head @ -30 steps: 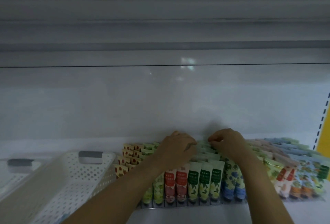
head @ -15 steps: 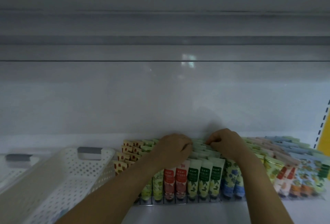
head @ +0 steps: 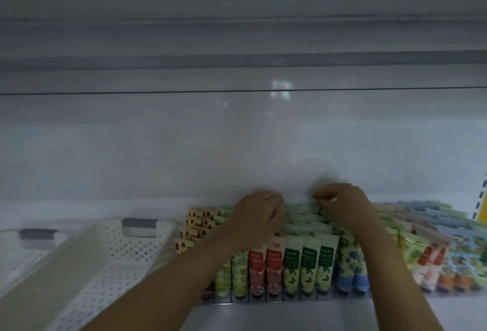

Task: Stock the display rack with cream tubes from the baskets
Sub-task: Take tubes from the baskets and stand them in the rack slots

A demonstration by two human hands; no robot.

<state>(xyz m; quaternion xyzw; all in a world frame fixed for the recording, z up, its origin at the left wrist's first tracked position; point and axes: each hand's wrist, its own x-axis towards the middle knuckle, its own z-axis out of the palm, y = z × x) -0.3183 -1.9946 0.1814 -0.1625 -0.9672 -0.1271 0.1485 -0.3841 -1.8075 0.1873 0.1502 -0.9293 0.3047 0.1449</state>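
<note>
The display rack at 5 o'clock looks almost full; the white basket lies at 8 o'clock. In the last second our left hand and right hand hardly moved, with the fingers curled on the rear cream tubes. Whether they pinch one we cannot tell in this dim view. We judge that they are still seating tubes there.

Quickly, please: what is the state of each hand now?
Left hand: fingers curled over the pale green tubes; whether it grips one cannot be told.
Right hand: fingers curled at the same tubes; grip cannot be told.
</note>
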